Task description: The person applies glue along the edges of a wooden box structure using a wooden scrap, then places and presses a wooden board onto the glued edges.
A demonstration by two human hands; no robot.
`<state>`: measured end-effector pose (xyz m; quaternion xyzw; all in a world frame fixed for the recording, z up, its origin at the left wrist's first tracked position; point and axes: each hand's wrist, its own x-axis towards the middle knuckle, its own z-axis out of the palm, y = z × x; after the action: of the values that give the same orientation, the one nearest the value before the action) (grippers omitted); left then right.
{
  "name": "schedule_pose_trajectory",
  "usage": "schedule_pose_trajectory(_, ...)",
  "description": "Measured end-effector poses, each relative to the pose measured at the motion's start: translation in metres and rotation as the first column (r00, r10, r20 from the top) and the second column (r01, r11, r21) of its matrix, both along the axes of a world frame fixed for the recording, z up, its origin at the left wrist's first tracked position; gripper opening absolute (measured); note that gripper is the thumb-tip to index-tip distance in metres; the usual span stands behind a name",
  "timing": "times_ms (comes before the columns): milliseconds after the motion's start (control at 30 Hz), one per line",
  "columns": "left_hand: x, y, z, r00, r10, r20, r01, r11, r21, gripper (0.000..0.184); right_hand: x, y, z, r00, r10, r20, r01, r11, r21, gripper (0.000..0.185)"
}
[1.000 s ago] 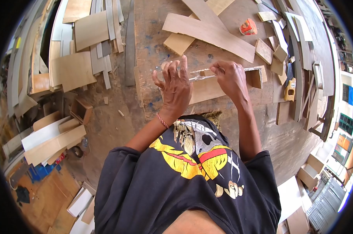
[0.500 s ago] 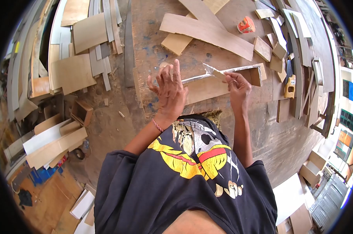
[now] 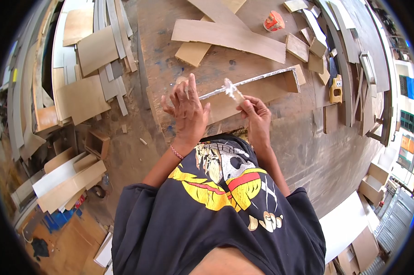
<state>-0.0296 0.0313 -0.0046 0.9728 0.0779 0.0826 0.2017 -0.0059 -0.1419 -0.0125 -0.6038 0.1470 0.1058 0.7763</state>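
My left hand point(image 3: 185, 114) is over the left end of a wooden box piece point(image 3: 243, 101), fingers spread and the index finger pointing away from me. Whether it presses on the wood I cannot tell. White glue runs along the piece's upper edge, and a short end panel point(image 3: 291, 82) stands at its right. In my right hand point(image 3: 257, 119) a small flat wooden stick point(image 3: 237, 95) is pinched between thumb and fingers. A lump of white glue coats the stick's tip, which is at the glued edge, near the middle.
Long plywood strips point(image 3: 230, 39) lie crossed on the worktable point(image 3: 156, 36). Beyond is a red and white tub point(image 3: 274, 21). Wood offcuts point(image 3: 297, 47) and a yellow-handled tool point(image 3: 336, 89) are at the right. Boards point(image 3: 81, 98) are stacked at the left.
My right hand has moved left and slightly towards me, bringing the stick's gluey tip along the edge. My left hand keeps its place at the piece's left end. The view has shifted.
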Motion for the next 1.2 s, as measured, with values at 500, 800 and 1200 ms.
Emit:
schedule_pose_trajectory(500,0.001,-0.003,0.003,1.0,-0.003,0.011,0.002,0.996,0.086,0.097,-0.004,0.002,-0.012,0.993,-0.117,-0.034,0.115,0.992,-0.049,0.014)
schedule_pose_trajectory(800,0.002,-0.003,0.004,0.999,-0.031,-0.017,0.032,0.993,0.11,0.097,-0.006,0.004,-0.011,0.997,-0.076,-0.023,0.075,0.996,-0.041,0.015)
schedule_pose_trajectory(1200,-0.01,0.005,0.021,0.998,0.057,0.0,-0.057,0.996,0.074,0.096,-0.02,0.021,-0.01,0.993,0.102,-0.059,-0.1,0.995,0.025,0.015)
